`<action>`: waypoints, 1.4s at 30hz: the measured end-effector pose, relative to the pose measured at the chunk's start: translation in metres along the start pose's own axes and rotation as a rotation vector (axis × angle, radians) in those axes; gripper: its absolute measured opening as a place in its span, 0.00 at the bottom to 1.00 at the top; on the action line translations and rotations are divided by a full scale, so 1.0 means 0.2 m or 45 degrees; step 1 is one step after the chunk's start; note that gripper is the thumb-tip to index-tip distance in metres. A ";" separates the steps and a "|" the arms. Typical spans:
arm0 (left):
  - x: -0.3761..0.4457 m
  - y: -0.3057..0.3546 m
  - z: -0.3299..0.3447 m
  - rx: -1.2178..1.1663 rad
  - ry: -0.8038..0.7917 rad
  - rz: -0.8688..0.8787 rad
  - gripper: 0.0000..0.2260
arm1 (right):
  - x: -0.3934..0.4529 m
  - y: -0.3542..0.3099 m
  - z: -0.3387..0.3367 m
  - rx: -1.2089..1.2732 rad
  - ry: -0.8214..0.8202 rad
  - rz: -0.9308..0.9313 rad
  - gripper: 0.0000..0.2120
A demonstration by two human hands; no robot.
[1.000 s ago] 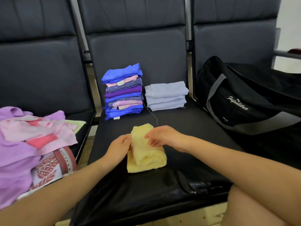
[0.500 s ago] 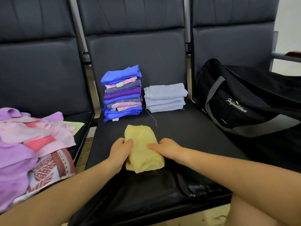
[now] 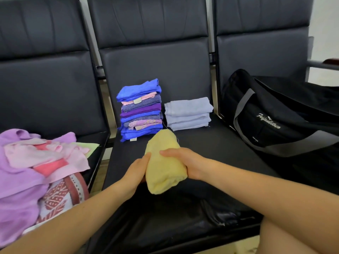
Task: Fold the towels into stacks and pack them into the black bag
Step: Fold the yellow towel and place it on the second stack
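1. On the middle seat (image 3: pixel 211 149) of the black bench, I held the folded yellow towel (image 3: pixel 164 162) between both hands, its near end lifted a little off the cushion as far as I could judge.
2. My left hand (image 3: pixel 136 172) gripped its left edge, fingers curled under and the thumb on top; my right hand (image 3: pixel 189 162) clasped the right side, fingers wrapped over the top.
3. Behind the towel stood the tall stack of blue and purple towels (image 3: pixel 140 110), and just beside it to the right the low stack of pale grey towels (image 3: pixel 188 113).
4. The black bag (image 3: pixel 271 116) lay on the seat to my right, well apart from the stacks; I could not tell whether anything was inside.
5. A heap of unfolded pink and lilac towels (image 3: pixel 36 162) waited on the seat to my left.
6. I judged the step in hand to be the placing of a finished fold, with packing not yet begun.
7. The next move called for carrying the towel forward in both hands without letting the fold open, and setting it squarely on a stack, probably the low grey one, since the tall one looked likely to topple.
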State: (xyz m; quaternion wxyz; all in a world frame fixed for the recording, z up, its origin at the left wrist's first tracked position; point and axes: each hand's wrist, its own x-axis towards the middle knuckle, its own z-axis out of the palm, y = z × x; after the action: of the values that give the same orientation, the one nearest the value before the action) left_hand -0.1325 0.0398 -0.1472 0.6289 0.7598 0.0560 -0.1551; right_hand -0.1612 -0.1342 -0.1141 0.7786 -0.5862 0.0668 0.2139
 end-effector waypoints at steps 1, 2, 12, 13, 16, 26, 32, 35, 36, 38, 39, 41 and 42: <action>-0.01 0.01 0.00 -0.197 -0.096 -0.069 0.19 | -0.01 -0.02 0.00 0.009 0.001 -0.027 0.15; -0.02 0.02 0.01 -0.373 -0.191 -0.159 0.21 | -0.02 -0.03 -0.01 0.005 0.005 -0.050 0.17; 0.01 0.23 0.05 -0.705 0.080 -0.039 0.19 | -0.04 0.00 0.00 -0.025 -0.031 -0.070 0.20; 0.03 0.27 0.05 -0.717 0.158 0.032 0.19 | -0.04 0.00 0.00 0.043 -0.059 -0.032 0.22; 0.06 0.39 0.09 -0.799 0.327 0.200 0.18 | -0.02 0.02 0.00 0.195 -0.092 0.070 0.24; 0.28 0.51 0.24 -0.392 0.472 0.612 0.26 | 0.16 -0.27 -0.29 0.262 0.418 -0.457 0.15; 0.49 0.68 0.37 -0.125 0.328 0.735 0.22 | 0.31 -0.72 -0.53 -0.532 0.791 -0.864 0.19; 0.65 0.75 0.43 -0.071 0.334 0.744 0.28 | 0.44 -0.89 -0.61 -0.814 0.885 -0.954 0.21; 0.71 0.75 0.44 -0.007 0.367 0.765 0.31 | 0.49 -0.92 -0.64 -0.890 0.919 -0.944 0.22; 0.81 0.73 0.46 0.249 0.462 0.812 0.30 | 0.61 -0.92 -0.71 -1.020 0.968 -0.858 0.24; 0.86 0.71 0.47 0.458 0.497 0.800 0.28 | 0.67 -0.90 -0.74 -1.113 0.988 -0.763 0.25; 0.93 0.66 0.47 0.912 0.493 0.703 0.24 | 0.74 -0.81 -0.78 -1.360 1.047 -0.514 0.27; 0.94 0.65 0.48 1.095 0.480 0.647 0.23 | 0.75 -0.77 -0.79 -1.447 1.100 -0.447 0.27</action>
State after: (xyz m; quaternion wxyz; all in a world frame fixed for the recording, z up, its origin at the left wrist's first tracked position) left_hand 0.0666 -0.1004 -0.0986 0.2576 0.9532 -0.0864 0.1325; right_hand 0.0608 -0.2793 -0.0797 0.2815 -0.9335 0.1514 -0.1625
